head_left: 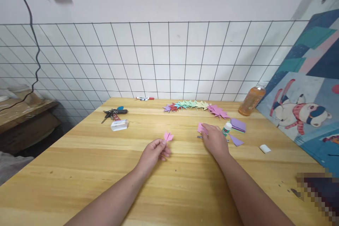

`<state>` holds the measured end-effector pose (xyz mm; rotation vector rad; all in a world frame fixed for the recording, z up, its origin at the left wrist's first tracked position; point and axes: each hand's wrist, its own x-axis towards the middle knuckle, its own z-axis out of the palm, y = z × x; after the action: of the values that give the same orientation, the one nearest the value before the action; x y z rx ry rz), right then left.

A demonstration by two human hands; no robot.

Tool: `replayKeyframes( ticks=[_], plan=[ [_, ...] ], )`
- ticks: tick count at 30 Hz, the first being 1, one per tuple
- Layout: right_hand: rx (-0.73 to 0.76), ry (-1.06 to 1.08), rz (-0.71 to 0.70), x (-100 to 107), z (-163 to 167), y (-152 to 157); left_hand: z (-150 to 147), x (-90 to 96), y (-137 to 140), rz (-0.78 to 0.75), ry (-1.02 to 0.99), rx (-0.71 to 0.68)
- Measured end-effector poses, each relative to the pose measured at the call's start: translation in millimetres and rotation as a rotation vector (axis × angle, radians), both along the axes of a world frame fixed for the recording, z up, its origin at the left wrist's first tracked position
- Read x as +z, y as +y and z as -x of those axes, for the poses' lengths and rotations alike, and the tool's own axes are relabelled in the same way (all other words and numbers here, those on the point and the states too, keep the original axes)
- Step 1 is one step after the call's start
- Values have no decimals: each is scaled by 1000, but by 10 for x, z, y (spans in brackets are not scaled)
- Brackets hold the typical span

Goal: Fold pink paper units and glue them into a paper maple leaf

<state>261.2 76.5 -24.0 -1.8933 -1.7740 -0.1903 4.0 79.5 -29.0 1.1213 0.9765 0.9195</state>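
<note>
My left hand (156, 149) pinches a small folded pink paper piece (168, 136) between thumb and fingers, just above the wooden table. To the right, my right hand (215, 140) has its fingers curled at the edge of a pink paper sheet (200, 128), covering part of it. A thin grey tool (199, 137) lies partly hidden beneath that hand. Right beside it stand a white-capped glue stick (227, 128) and a stack of coloured paper (238, 125). A purple folded triangle (236, 140) lies close by.
Behind my hands curves a chain of folded paper pieces (190, 104). A drink bottle (252, 99) stands at the back right, and a white eraser-like block (265, 148) lies nearer. Keys (115, 113), a small white box (119, 125) and a marker (144, 98) are on the left.
</note>
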Motion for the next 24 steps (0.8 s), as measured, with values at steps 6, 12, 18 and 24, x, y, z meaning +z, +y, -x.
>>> replayKeyframes(
  ticks=[6, 12, 18, 24],
  plan=[
    [-156, -101, 247, -19, -26, 11, 26, -28, 30, 27, -7, 4],
    [-146, -150, 206, -20, -41, -21, -26, -49, -26, -93, 134, -141],
    [-85, -57, -14, 0, 35, -120, -49, -36, -75, -21, -49, -256],
    [543, -160, -104, 119, 422, -471, -62, 19, -187, 375, -364, -380]
  ],
)
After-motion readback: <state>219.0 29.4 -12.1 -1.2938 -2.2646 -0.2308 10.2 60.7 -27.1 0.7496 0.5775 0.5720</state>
